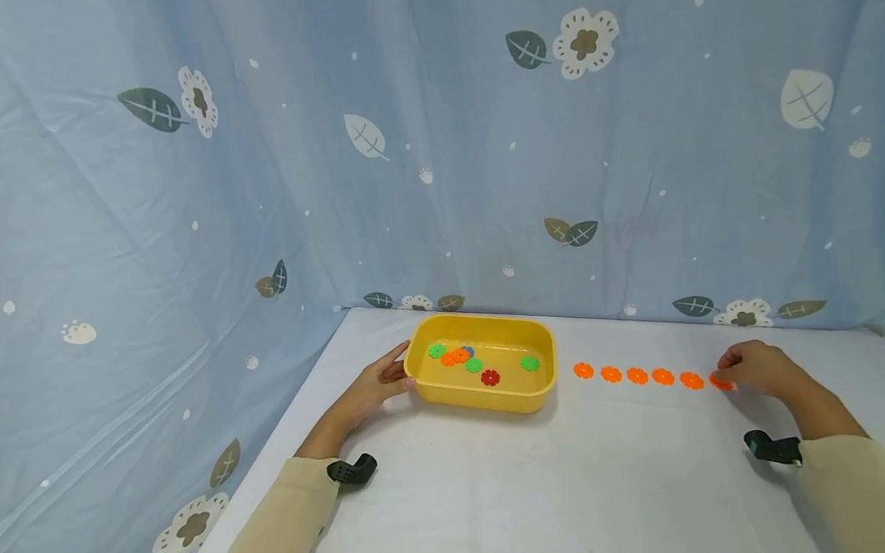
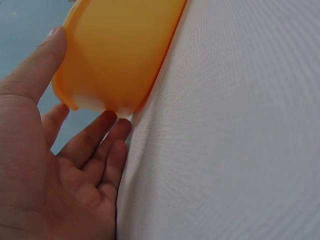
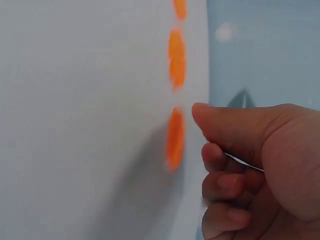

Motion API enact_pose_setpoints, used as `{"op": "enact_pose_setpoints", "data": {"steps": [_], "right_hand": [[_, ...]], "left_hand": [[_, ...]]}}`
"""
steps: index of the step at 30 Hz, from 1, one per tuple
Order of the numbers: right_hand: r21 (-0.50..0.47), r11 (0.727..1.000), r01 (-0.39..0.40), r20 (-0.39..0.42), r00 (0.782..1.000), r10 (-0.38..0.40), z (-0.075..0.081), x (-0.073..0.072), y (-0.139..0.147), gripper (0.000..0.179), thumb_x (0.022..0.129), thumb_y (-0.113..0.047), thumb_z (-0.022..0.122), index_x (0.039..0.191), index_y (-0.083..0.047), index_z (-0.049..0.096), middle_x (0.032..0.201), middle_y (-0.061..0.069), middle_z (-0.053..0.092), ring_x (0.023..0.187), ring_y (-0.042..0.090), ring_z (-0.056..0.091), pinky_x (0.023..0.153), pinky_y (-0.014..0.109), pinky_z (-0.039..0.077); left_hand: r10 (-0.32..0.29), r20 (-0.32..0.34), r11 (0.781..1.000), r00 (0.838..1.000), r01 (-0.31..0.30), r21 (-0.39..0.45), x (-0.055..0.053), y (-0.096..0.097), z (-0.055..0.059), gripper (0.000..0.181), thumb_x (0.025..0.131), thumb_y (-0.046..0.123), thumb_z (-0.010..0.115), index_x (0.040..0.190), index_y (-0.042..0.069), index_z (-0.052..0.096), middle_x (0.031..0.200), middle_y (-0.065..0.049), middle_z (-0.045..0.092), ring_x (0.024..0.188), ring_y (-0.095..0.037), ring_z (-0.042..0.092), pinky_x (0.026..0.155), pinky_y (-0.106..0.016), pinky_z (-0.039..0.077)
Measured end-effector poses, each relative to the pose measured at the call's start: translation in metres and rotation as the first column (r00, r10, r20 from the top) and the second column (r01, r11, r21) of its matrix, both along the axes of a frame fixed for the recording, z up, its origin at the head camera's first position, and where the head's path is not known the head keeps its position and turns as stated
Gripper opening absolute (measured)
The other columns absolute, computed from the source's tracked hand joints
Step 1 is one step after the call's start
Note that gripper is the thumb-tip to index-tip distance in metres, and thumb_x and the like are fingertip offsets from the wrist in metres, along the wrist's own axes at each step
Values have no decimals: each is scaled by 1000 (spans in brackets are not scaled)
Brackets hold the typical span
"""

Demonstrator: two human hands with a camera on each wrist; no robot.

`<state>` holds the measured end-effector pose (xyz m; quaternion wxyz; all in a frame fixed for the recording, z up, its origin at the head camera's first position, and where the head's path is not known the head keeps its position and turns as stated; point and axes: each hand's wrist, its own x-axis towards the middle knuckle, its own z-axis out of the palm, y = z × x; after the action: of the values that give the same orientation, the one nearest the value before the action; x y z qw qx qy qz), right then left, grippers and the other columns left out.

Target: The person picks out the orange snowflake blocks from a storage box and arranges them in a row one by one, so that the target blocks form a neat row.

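My left hand (image 1: 375, 385) is at the left end of a yellow plastic basin (image 1: 479, 401). In the left wrist view its thumb and loosely bent fingertips touch the basin wall (image 2: 120, 55). Inside the basin lie several small flower-shaped plastic discs: green (image 1: 530, 363), red (image 1: 490, 377), orange (image 1: 460, 355) and a partly covered blue one. Right of the basin, several orange discs (image 1: 638, 376) form a row on the table. Over the row's right end is my right hand (image 1: 761, 368), fingers loosely curled and holding nothing, just beside the last orange disc (image 3: 175, 140).
A white cloth (image 1: 544, 497) covers the table. Blue patterned curtains (image 1: 465, 142) hang behind it and along its left side. Each forearm, in a beige sleeve (image 1: 282, 519), carries a black wrist camera (image 1: 773, 447).
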<state>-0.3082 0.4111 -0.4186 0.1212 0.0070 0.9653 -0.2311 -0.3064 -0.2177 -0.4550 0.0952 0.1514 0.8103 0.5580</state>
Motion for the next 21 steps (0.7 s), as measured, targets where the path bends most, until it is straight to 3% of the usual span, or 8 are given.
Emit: {"op": "enact_pose_setpoints", "data": {"steps": [7,13,21], "right_hand": [[13,996,-83,-42,996,83,17,-14,-54,25,89,-18,71,96,4,61,85,11,59,77,26,54,67,37,50],[-4,977,-215,-116,970,213,33,-29,-100,19,90,-17,70,94,0,64,85,8,60,75,24,55,66,38,48],[-49,967,-250,-157,958,239,53,-46,-167,15,90,-18,70,93,-4,65,85,6,61,79,24,55,69,35,49]], "left_hand": [[-12,-8,1000,1000,12,10,0,-1,-1,80,91,30,71,156,26,25,144,-15,48,130,-29,47,108,-49,34],[-7,13,1000,1000,7,20,1,-3,-4,80,90,31,72,156,26,26,144,-11,48,130,-25,47,108,-46,35],[-5,4,1000,1000,5,13,0,-3,-1,80,90,32,72,156,27,26,144,-9,48,130,-24,47,108,-45,34]]}}
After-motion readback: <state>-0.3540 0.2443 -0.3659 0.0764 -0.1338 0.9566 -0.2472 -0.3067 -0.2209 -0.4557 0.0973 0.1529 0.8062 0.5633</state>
